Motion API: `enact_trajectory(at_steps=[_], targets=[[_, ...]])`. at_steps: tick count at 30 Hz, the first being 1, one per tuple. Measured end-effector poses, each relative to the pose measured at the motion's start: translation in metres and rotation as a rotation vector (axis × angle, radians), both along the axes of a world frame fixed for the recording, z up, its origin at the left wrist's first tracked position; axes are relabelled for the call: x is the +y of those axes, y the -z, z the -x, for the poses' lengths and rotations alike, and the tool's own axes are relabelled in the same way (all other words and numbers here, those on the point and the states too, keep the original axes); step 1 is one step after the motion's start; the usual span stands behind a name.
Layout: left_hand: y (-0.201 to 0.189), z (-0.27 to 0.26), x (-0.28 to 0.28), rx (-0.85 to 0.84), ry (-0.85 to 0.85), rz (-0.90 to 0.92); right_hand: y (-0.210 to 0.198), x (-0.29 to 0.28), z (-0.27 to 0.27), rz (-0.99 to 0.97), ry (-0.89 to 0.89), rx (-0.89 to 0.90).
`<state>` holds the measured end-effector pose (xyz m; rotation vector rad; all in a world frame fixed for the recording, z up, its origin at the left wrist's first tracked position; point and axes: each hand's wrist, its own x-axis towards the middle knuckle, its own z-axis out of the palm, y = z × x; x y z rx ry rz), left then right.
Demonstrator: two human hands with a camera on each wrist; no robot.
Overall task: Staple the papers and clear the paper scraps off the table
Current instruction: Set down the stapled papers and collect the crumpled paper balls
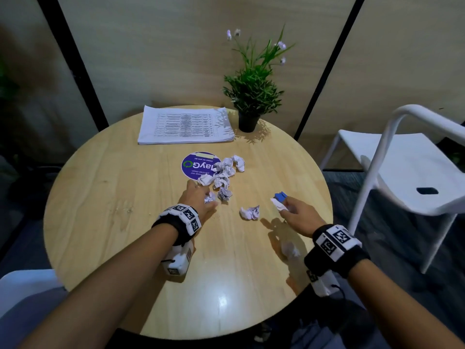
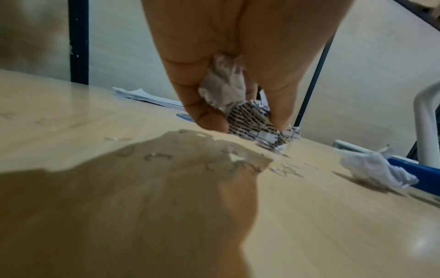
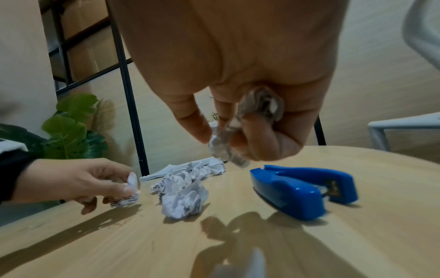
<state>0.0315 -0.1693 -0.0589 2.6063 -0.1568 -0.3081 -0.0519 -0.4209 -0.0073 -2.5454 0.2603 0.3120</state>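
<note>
The crumpled white paper scraps with black print (image 1: 222,176) lie clustered at the middle of the round light-wood counter (image 1: 125,197), partly over a purple round sticker (image 1: 195,165), with one stray ball (image 1: 249,212) nearer the person and the flat stack of printed papers (image 1: 185,125) at the far edge. The left hand (image 1: 198,199) curls its fingers (image 2: 204,112) tightly round two scraps; the right hand (image 1: 299,217) pinches another, closed on it, just beside the blue plastic stapler (image 3: 302,188). Overfilled hands could probably drop scraps, and loose bent staples (image 2: 158,157) scattered on the counter might prick or get missed.
</note>
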Motion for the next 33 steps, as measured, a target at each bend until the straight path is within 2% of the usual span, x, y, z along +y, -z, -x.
enact_trajectory(at_steps=[8, 16, 24, 29, 33], targets=[[-0.016, 0.014, 0.024, 0.011, -0.072, 0.013, 0.010, -0.017, 0.037, 0.174, -0.064, 0.184], [-0.027, 0.042, 0.021, 0.024, -0.070, 0.038, 0.028, 0.010, 0.050, 0.162, -0.056, 0.248], [-0.052, 0.065, 0.047, -0.033, -0.076, 0.102, 0.025, 0.040, 0.048, 0.194, -0.058, 0.175], [-0.083, 0.081, 0.086, -0.116, -0.069, 0.103, 0.005, 0.069, 0.041, 0.087, -0.062, 0.100], [-0.107, 0.095, 0.136, -0.174, -0.115, 0.129, -0.011, 0.116, 0.028, -0.063, -0.127, 0.047]])
